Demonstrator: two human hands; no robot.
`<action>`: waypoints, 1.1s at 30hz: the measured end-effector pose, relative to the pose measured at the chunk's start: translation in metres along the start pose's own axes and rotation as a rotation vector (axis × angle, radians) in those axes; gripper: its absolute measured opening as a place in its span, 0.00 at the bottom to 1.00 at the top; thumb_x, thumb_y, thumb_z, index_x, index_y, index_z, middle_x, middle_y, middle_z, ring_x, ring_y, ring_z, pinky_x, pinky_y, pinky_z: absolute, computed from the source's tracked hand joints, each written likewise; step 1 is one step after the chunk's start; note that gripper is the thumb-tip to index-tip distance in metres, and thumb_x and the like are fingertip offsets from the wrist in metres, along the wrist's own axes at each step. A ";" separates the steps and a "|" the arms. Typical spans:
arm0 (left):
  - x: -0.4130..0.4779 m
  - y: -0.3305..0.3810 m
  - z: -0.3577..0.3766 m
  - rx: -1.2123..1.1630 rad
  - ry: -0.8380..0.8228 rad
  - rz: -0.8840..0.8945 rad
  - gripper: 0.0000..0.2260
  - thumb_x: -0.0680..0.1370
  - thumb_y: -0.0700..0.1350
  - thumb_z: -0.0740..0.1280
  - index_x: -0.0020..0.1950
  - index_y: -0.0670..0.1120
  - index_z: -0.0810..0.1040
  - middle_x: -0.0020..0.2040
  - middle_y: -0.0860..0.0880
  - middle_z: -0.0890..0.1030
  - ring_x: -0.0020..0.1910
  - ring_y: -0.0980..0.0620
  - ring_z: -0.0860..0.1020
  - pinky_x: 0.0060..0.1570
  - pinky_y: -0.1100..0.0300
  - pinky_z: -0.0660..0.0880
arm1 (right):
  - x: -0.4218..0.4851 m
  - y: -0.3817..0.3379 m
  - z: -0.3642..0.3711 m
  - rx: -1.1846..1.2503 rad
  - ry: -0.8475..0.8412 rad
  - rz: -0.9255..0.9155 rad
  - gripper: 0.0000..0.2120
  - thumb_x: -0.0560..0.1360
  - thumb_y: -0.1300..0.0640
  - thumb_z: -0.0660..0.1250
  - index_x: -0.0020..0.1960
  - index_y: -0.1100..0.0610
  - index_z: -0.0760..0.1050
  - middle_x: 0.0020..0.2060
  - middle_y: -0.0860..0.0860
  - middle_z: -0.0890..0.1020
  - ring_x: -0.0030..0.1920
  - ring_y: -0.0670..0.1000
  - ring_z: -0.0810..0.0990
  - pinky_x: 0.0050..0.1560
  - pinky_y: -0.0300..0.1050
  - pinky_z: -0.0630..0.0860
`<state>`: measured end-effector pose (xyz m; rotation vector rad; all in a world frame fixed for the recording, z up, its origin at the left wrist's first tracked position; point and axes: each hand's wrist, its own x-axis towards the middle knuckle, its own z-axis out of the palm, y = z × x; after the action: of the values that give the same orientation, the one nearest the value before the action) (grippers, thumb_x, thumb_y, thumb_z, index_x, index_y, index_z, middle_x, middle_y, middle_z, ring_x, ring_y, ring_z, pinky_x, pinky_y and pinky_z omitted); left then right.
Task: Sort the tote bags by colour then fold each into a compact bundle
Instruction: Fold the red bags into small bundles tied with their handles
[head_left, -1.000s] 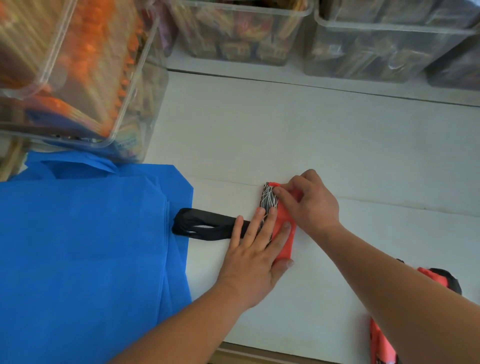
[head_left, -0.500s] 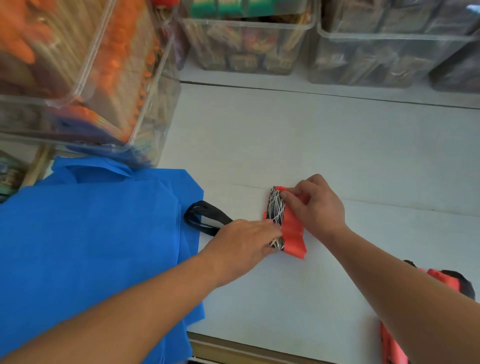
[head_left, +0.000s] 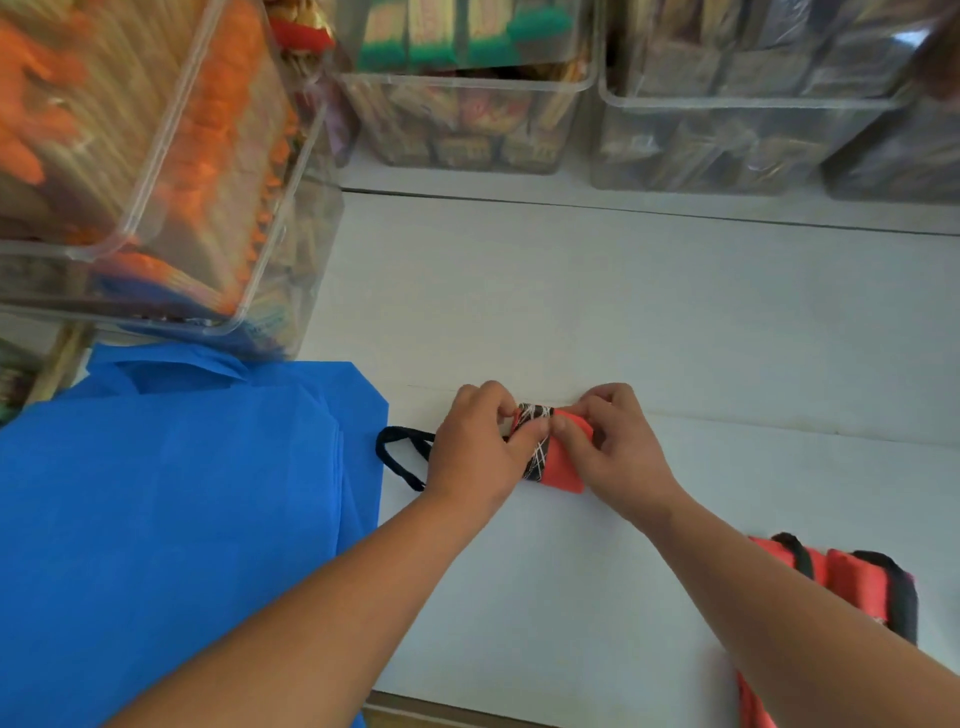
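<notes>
Pinching the soft, springy red tote bundle (head_left: 558, 457) at its rolled edge, left hand (head_left: 478, 449) and right hand (head_left: 615, 452) grip it (light, likely to unroll; hold the fold).

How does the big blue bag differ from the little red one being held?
The blue bag lies spread flat; the red bag is folded into a small bundle. The blue bag is plain; the red bag shows a black patch with pale lines. No hand touches the blue bag; the left hand and right hand both pinch the red bag. Both rest on the white table.
</notes>
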<state>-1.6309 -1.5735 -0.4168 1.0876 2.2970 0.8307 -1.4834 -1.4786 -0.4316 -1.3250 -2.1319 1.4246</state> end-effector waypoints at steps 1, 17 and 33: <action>0.000 -0.002 -0.001 0.070 0.021 0.056 0.15 0.76 0.59 0.72 0.48 0.50 0.75 0.47 0.53 0.73 0.44 0.50 0.76 0.42 0.50 0.76 | 0.001 0.002 0.002 -0.010 0.023 -0.016 0.05 0.78 0.52 0.72 0.44 0.46 0.79 0.53 0.46 0.72 0.49 0.41 0.79 0.50 0.38 0.75; -0.008 -0.053 0.021 0.308 -0.127 0.440 0.22 0.88 0.55 0.46 0.80 0.53 0.66 0.80 0.56 0.64 0.80 0.59 0.58 0.78 0.44 0.58 | 0.002 -0.002 0.018 -0.291 0.255 -0.146 0.04 0.79 0.56 0.68 0.53 0.52 0.80 0.50 0.46 0.75 0.48 0.50 0.77 0.45 0.45 0.76; -0.038 -0.088 -0.008 0.013 -0.149 0.408 0.24 0.76 0.57 0.74 0.68 0.48 0.79 0.76 0.54 0.71 0.78 0.57 0.64 0.79 0.51 0.59 | -0.001 -0.007 0.034 -0.684 0.027 -0.287 0.26 0.86 0.47 0.45 0.77 0.51 0.70 0.77 0.45 0.69 0.78 0.49 0.66 0.77 0.52 0.61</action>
<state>-1.6593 -1.6502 -0.4661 1.5985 1.9890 0.8475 -1.5083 -1.5003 -0.4424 -1.1324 -2.7755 0.5726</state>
